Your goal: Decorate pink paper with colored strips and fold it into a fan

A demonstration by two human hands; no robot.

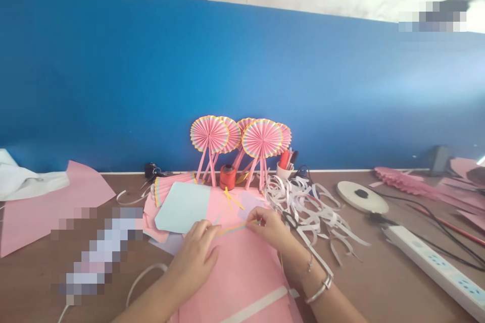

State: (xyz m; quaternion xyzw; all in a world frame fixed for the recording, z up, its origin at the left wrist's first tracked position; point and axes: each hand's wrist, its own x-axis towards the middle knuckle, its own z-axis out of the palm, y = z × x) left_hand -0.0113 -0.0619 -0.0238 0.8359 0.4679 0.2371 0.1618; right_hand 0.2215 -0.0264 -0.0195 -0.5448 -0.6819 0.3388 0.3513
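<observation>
A thin strip with yellow and blue edging (235, 229) lies across the pink paper (238, 267) in front of me. My right hand (270, 227) pinches the strip near its right end. Fingers stretched and thumb apart, my left hand (199, 247) rests on the paper at the strip's left end. Just beyond it is a light blue sheet (184, 207). Small yellow paper strips (232, 199) lie farther back on the pink paper. Behind them stand several round pleated pink paper fans (262, 139) with yellow-edged rims and pink handles.
A red spool (228, 177) stands below the fans. Curled white strips (310, 207) heap up at the right, with scissors (291, 219) beside my right wrist. Farther right are a cream round device (361, 197) and a power strip (432, 262). A blue panel (113, 81) closes the back.
</observation>
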